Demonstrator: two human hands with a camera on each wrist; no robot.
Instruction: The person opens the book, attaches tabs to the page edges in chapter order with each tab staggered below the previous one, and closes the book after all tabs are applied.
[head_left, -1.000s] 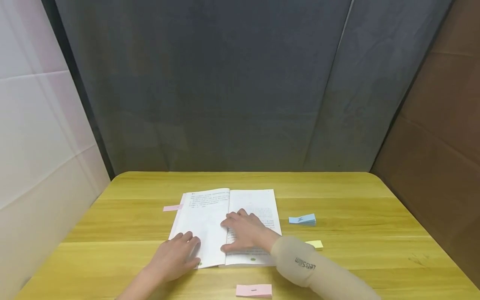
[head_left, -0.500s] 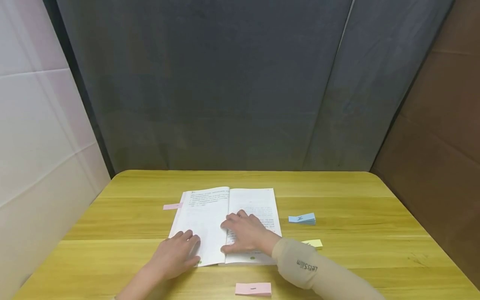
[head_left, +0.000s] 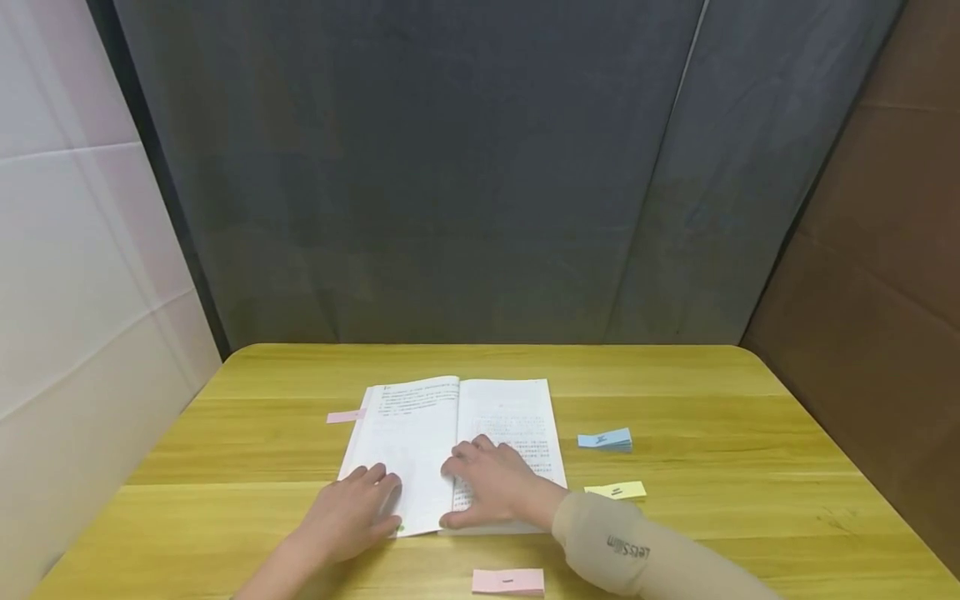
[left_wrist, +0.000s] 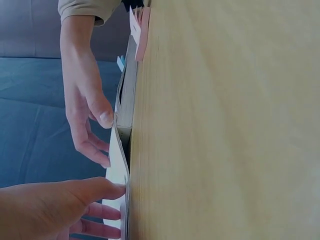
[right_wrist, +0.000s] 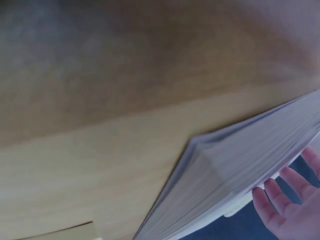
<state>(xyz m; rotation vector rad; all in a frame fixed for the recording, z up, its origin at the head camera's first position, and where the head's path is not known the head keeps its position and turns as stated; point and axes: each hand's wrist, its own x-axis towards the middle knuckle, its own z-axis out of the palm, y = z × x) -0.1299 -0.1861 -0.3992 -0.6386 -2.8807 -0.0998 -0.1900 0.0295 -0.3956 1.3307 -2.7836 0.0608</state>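
An open book (head_left: 420,454) lies on the wooden table with printed pages facing up. My left hand (head_left: 351,510) rests on the lower left corner of its left page, fingers spread and thumb near the bottom edge. The right hand (head_left: 495,487) presses near the spine on the right page, fingertips and thumb at the gutter. In the left wrist view, both the left hand (left_wrist: 55,207) and the right hand (left_wrist: 82,105) touch the page surface. The right wrist view shows the book's thick page block (right_wrist: 250,155), with right-hand fingers (right_wrist: 280,195) on its page side.
A pink paper strip (head_left: 346,416) sticks out of the book's left side. Right of the book lie a blue stack of slips (head_left: 604,439) and a yellow slip (head_left: 617,491). A pink stack of slips (head_left: 507,581) lies in front. Dark cloth (head_left: 450,183) hangs behind the table.
My right hand has slid slightly down and right along the right page, its thumb now at the bottom of the gutter. The left hand stays in place.
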